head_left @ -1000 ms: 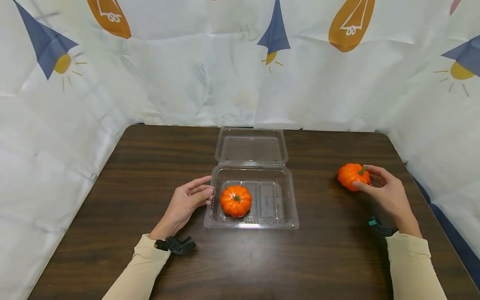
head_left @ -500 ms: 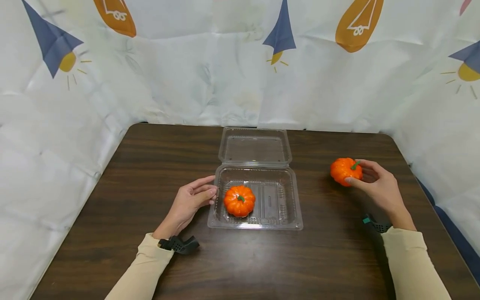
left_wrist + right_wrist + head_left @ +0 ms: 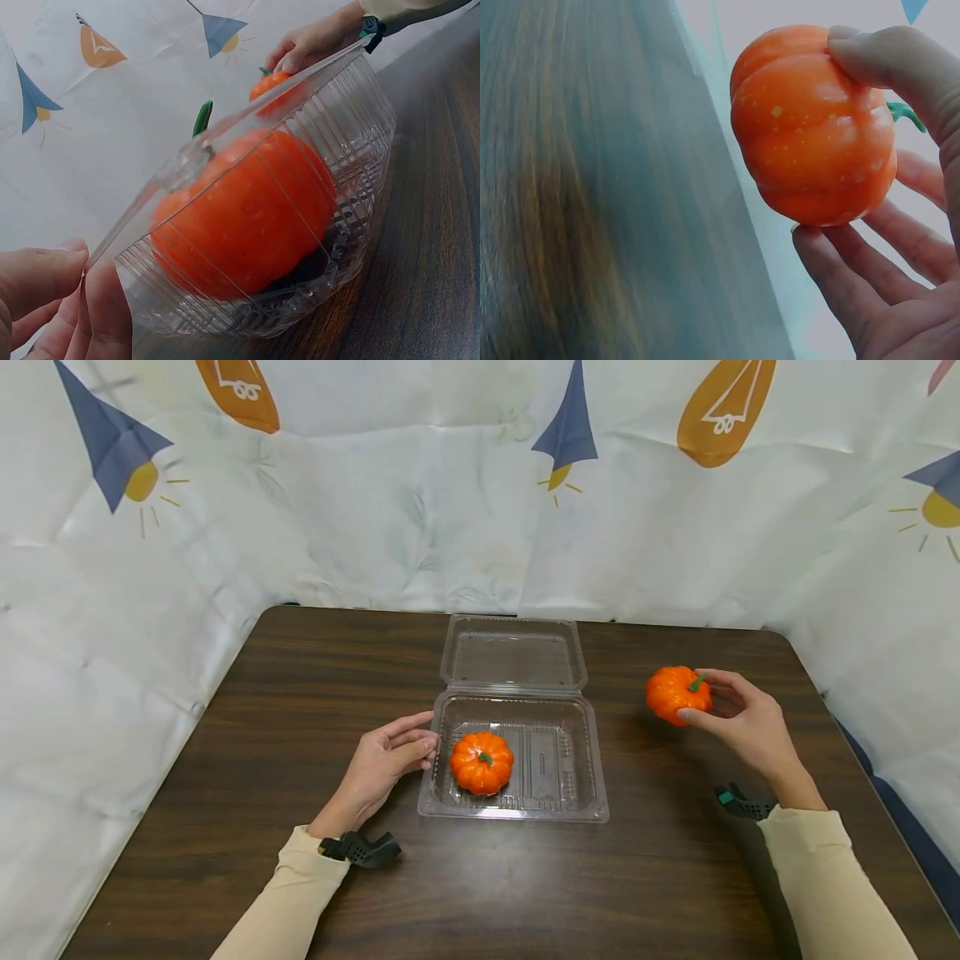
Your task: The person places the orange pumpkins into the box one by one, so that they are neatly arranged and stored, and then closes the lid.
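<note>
A pumpkin (image 3: 670,695) with a green stem is held above the right side of a worktop (image 3: 510,893), gripped by a person's right hand (image 3: 750,727). The thumb presses one side and the fingers (image 3: 840,274) spread along the other, parted by the pumpkin's full width, with the stem pointing in toward the palm.

To the left, well apart, a second pumpkin (image 3: 482,763) sits in the left part of a clear plastic box (image 3: 513,813), stem up. The lid (image 3: 513,652) lies folded back on the far side. The left hand (image 3: 378,768) pinches the box's left rim, thumb and fingers nearly closed on the thin edge.

Both arms wear pale sleeves (image 3: 832,877) and dark bands (image 3: 360,849); the right band has a teal patch. Beyond the worktop's far edge hangs a white curtain (image 3: 360,510) printed with orange bulbs (image 3: 727,410) and blue lamps (image 3: 567,422).
</note>
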A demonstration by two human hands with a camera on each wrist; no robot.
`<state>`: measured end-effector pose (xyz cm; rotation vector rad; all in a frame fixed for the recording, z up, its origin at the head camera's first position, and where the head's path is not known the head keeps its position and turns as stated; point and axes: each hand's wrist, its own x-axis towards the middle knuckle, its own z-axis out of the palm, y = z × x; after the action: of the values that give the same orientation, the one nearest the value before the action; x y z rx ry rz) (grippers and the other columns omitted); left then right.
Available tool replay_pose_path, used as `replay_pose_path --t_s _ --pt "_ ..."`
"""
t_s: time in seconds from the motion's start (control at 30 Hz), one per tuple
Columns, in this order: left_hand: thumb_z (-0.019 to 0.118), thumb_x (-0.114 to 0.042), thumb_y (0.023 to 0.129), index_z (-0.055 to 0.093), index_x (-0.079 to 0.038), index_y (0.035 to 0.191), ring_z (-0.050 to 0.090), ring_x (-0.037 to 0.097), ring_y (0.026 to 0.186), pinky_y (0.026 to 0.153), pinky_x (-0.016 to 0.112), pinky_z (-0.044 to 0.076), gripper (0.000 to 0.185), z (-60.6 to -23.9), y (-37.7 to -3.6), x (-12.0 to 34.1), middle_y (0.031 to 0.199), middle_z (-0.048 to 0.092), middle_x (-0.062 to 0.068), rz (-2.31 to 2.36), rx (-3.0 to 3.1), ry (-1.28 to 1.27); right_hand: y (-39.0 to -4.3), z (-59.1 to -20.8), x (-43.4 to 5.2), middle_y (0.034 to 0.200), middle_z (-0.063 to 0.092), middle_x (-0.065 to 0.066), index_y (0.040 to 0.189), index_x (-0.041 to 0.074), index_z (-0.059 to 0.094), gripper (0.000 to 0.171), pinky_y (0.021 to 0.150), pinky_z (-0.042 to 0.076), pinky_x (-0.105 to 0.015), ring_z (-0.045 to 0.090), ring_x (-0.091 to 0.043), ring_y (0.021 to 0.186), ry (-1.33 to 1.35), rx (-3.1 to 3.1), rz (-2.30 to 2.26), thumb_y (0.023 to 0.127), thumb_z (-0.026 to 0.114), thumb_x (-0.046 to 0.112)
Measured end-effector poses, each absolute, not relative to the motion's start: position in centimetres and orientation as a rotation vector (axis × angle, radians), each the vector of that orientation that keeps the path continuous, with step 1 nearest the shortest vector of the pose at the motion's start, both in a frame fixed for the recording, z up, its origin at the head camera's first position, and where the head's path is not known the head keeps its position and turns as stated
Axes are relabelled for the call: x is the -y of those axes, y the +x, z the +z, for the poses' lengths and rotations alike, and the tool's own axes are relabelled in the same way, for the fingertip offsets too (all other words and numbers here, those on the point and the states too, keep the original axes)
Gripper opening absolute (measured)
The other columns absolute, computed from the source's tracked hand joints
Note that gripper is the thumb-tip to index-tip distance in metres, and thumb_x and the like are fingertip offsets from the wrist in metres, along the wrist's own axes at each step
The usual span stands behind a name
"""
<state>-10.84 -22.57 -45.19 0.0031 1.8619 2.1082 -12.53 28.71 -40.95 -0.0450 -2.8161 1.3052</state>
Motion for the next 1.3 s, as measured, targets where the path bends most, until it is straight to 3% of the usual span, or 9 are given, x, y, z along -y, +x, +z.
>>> replay_pose_path --t_s 0.33,0.63,0.8,1.07,1.3 --pt "0.071 -0.010 0.098 0.051 -0.005 0.150 0.073 0.008 0.090 0.079 0.021 0.064 0.056 -45.2 -10.8 22.5 0.109 0.074 -0.001 2.120 -1.849 -0.014 -13.3 -40.0 -26.7 0.131 0.057 0.019 0.145 0.020 0.057 0.064 0.086 0.052 -0.002 0.061 0.017 0.106 0.091 2.761 1.378 0.088 0.085 0.021" --pt "0.071 -0.011 0.098 0.052 -0.006 0.150 0.072 0.009 0.089 0.079 0.021 0.064 0.055 -45.1 -10.8 22.4 0.108 0.074 -0.003 2.115 -1.855 -0.020 -13.5 -38.7 -24.3 0.127 0.060 0.021 0.142 0.015 0.059 0.062 0.091 0.050 -0.001 0.061 0.015 0.110 0.243 2.711 1.415 0.086 0.085 0.011" --pt "0.070 -0.010 0.098 0.053 -0.006 0.149 0.072 0.008 0.088 0.079 0.021 0.064 0.054 -45.1 -10.8 22.4 0.107 0.074 -0.003 2.120 -1.867 -0.015 -13.6 -38.2 -23.0 0.134 0.060 0.015 0.141 0.012 0.059 0.063 0.094 0.050 -0.002 0.061 0.013 0.114 0.349 2.702 1.442 0.085 0.085 0.008" --pt "0.071 -0.010 0.098 0.053 -0.006 0.149 0.072 0.009 0.089 0.079 0.022 0.064 0.053 -44.9 -10.8 22.4 0.109 0.073 0.000 2.111 -1.874 -0.023 -13.3 -37.7 -21.3 0.130 0.060 0.010 0.141 0.020 0.060 0.065 0.094 0.052 -0.005 0.063 0.011 0.113 0.358 2.752 1.471 0.083 0.088 0.013" --pt "0.071 -0.011 0.098 0.054 -0.007 0.149 0.072 0.010 0.090 0.080 0.022 0.064 0.053 -45.0 -10.8 22.4 0.108 0.073 -0.001 2.106 -1.869 -0.032 -13.3 -37.8 -20.0 0.134 0.060 0.010 0.139 0.017 0.060 0.065 0.097 0.052 -0.006 0.063 0.011 0.115 0.469 2.757 1.486 0.081 0.090 0.012"
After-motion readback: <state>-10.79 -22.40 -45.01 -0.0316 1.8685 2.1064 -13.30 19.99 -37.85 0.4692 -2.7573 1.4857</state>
